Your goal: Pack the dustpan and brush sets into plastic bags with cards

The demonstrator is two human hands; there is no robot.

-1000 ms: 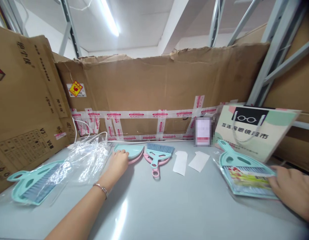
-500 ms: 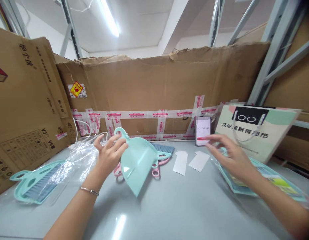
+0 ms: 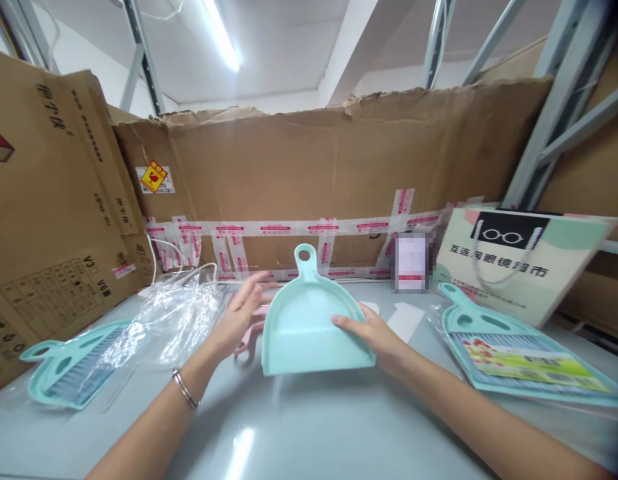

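Note:
A mint-green dustpan (image 3: 316, 327) stands raised in front of me, its holed handle pointing up and its wide edge down. My right hand (image 3: 376, 333) grips its right edge, thumb on the front face and the other fingers hidden behind. Beside the left edge is my left hand (image 3: 246, 310), fingers apart and slightly blurred, holding nothing. Pink loop-shaped pieces (image 3: 246, 337) show partly behind the pan; what they belong to is hidden.
Bagged dustpan-and-brush sets lie at left (image 3: 79, 363) and right (image 3: 523, 350). Clear plastic wrapping (image 3: 179, 320) sits back left. White paper (image 3: 406, 321), a phone (image 3: 411, 263) and a paper bag (image 3: 513, 267) are at back right. Cardboard (image 3: 289, 167) walls the grey table.
The dustpan has turned from tilted to upright and shifted right. My right hand has come from near the phone and taken its right edge; my left hand has come off the handle area.

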